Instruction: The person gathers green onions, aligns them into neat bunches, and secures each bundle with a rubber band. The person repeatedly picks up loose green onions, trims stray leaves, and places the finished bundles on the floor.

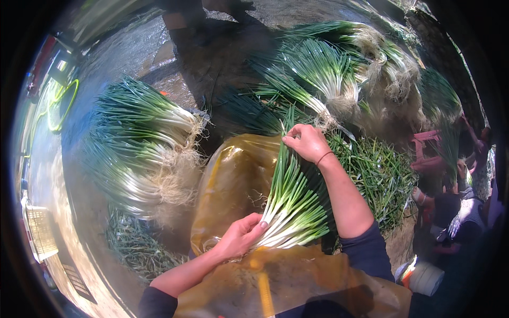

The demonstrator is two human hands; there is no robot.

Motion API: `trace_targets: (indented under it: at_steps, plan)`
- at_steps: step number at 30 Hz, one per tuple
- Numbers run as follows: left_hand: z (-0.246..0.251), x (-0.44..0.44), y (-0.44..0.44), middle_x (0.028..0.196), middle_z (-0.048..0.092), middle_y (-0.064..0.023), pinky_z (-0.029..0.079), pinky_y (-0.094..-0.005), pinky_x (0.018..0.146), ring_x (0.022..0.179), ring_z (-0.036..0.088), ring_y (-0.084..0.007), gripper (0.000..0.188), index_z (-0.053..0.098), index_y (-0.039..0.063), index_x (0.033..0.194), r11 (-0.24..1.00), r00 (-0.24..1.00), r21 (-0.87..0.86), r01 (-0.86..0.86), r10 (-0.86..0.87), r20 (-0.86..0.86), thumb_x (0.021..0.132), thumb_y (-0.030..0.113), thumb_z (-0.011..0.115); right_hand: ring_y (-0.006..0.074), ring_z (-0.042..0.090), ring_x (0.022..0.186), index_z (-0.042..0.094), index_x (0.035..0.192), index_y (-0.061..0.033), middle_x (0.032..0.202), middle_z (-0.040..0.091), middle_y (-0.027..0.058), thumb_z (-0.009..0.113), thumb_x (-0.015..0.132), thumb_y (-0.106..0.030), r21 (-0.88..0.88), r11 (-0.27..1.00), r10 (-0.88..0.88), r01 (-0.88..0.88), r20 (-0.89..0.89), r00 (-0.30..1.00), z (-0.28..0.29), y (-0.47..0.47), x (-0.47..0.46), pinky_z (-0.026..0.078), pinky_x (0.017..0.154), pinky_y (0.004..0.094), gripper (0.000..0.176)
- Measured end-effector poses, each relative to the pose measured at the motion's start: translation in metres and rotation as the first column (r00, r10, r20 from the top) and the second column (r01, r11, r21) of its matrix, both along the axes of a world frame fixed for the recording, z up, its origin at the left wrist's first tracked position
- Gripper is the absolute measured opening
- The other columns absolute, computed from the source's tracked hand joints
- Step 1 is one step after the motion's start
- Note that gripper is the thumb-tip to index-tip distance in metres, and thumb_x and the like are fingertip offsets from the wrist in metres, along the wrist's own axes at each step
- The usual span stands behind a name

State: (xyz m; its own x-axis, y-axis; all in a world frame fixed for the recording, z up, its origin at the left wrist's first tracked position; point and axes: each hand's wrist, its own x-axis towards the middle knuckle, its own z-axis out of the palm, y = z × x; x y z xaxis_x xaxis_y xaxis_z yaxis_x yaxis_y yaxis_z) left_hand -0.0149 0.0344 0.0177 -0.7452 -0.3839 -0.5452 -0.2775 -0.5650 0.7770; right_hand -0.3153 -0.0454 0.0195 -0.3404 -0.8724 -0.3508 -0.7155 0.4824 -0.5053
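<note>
My left hand [243, 234] grips a bunch of green onions [290, 206] by the white lower stalks, over my lap. The bunch's green tops fan out to the upper right. Higher up, my right hand [309, 141] pinches a leaf near the tip between thumb and forefinger. Under the bunch, a translucent yellow plastic apron [234, 171] covers my legs. The root ends in my left hand are mostly hidden by the fingers and apron.
Rooted green onions lie piled on the left [147, 151] and at the upper right [330, 71]. Leaf trimmings [373, 175] heap beside my right arm, more trimmings [139, 242] at lower left. A white bucket [426, 278], pink stool [427, 149], yellow hose [59, 99] and another person [461, 210] appear near the edges.
</note>
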Motion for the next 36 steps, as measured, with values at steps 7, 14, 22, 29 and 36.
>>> trace_targets:
  at_steps: [7, 14, 22, 29, 36]
  plan:
    - [0.001, 0.001, -0.003, 0.099, 0.061, 0.0052, 0.045, -0.0230, 0.085, 0.092, 0.051, -0.0028, 0.028, 0.061, 0.003, 0.117, 1.000, 0.999, 0.010, -0.026, 0.025, 0.026, 0.109, 0.025, 0.045, 0.0154, 0.065, 0.069, 0.059, 0.107, -0.0020, 0.083, 0.070, 0.0092, 0.061, 0.098, -0.025, -0.039, 0.927, -0.192, 0.372, 0.805, 0.562, 0.010, 0.027, -0.005, 0.054, 0.064, 0.0300, 0.025]
    - [0.001, 0.000, -0.001, 0.096, 0.058, 0.0063, 0.044, -0.0215, 0.083, 0.090, 0.048, -0.0016, 0.028, 0.059, 0.004, 0.118, 0.993, 0.999, -0.104, -0.048, 0.047, -0.008, 0.110, 0.025, 0.043, 0.0196, 0.070, 0.076, 0.068, 0.104, -0.0007, 0.085, 0.072, 0.0128, 0.068, 0.091, -0.026, -0.086, 0.992, -0.077, 0.094, 0.182, 0.980, 0.001, 0.010, -0.008, 0.055, 0.073, 0.0331, 0.029]
    - [-0.002, 0.002, 0.000, 0.099, 0.062, 0.0008, 0.045, -0.0259, 0.088, 0.094, 0.052, -0.0066, 0.030, 0.058, 0.002, 0.120, 0.998, 0.999, -0.066, -0.010, 0.013, 0.051, 0.107, 0.028, 0.050, 0.0141, 0.061, 0.067, 0.058, 0.101, -0.0034, 0.083, 0.068, 0.0084, 0.060, 0.098, -0.022, -0.167, 0.954, -0.064, 0.250, 0.700, 0.711, 0.009, 0.023, 0.000, 0.049, 0.064, 0.0280, 0.019]
    - [0.012, -0.002, -0.018, 0.106, 0.069, -0.0024, 0.048, -0.0267, 0.088, 0.097, 0.057, -0.0066, 0.030, 0.060, 0.006, 0.124, 0.998, 0.999, -0.064, 0.023, -0.020, 0.044, 0.101, 0.026, 0.062, 0.0058, 0.049, 0.058, 0.051, 0.103, -0.0051, 0.072, 0.058, 0.0017, 0.055, 0.103, -0.018, -0.219, 0.837, -0.222, 0.502, 0.703, 0.676, -0.007, 0.039, -0.005, 0.042, 0.049, 0.0234, 0.014]
    - [0.015, 0.034, -0.031, 0.102, 0.067, -0.0050, 0.049, -0.0291, 0.086, 0.096, 0.058, -0.0092, 0.031, 0.059, 0.001, 0.120, 0.981, 0.947, 0.003, 0.192, -0.186, 0.261, 0.101, 0.025, 0.063, 0.0077, 0.047, 0.056, 0.052, 0.105, -0.0037, 0.074, 0.054, 0.0022, 0.051, 0.105, -0.019, -0.498, 0.250, -0.559, 0.830, 0.626, 0.544, -0.016, 0.094, -0.121, 0.039, 0.047, 0.0241, 0.015]
